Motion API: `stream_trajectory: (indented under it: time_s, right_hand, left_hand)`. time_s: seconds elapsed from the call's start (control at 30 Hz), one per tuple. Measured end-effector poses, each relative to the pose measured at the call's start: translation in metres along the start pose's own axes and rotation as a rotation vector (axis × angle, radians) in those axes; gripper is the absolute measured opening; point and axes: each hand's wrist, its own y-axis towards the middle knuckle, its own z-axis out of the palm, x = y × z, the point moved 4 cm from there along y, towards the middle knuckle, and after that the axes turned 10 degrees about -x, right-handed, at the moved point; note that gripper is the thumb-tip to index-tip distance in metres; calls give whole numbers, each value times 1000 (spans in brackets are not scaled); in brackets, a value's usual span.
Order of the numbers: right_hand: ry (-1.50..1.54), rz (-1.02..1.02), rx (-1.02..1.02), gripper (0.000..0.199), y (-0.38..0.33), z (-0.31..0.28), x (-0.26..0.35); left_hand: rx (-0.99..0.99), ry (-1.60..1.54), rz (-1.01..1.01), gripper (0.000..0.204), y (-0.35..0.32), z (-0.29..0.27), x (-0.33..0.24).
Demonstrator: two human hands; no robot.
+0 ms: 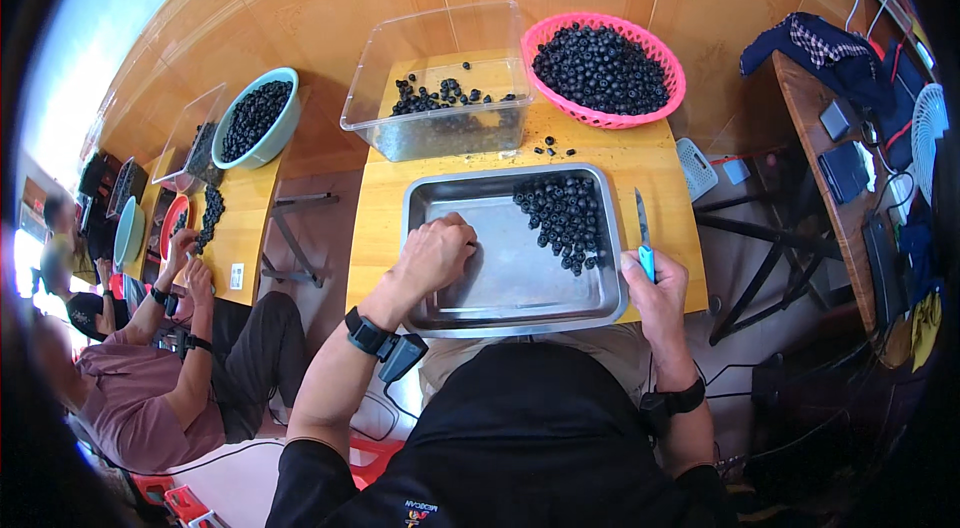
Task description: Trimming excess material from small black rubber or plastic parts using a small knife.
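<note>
A steel tray (500, 308) lies before me on a wooden table, with a heap of small dark round fruit-like pieces (563, 218) in its right half. My left hand (438, 253) is over the tray's left side, its fingers curled together; what they hold, if anything, is hidden. At the tray's right edge my right hand (656, 293) is closed round the blue handle of a small knife (642, 228), its blade pointing up and away from me.
Behind the tray stand a clear plastic bin (440, 138) with scattered dark pieces and a pink basket (675, 78) full of them. A few pieces lie loose on the table (376, 198). At left a co-worker handles similar pieces near a green basin (285, 118). A side table (815, 118) stands right.
</note>
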Motion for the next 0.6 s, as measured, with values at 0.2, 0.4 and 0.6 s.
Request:
stream_trajectory:
  time_s: [0.2, 0.4, 0.6]
  right_hand:
    - [8, 6, -50, 17, -2, -11, -1]
    - [-19, 11, -26, 18, -3, -7, 2]
    - [-17, 9, -7, 18, -6, -5, -2]
  left_hand:
    - [-136, 115, 164, 16, 3, -4, -8]
    - [-250, -149, 212, 22, 10, 10, -53]
    - [-174, -78, 184, 21, 22, 44, -71]
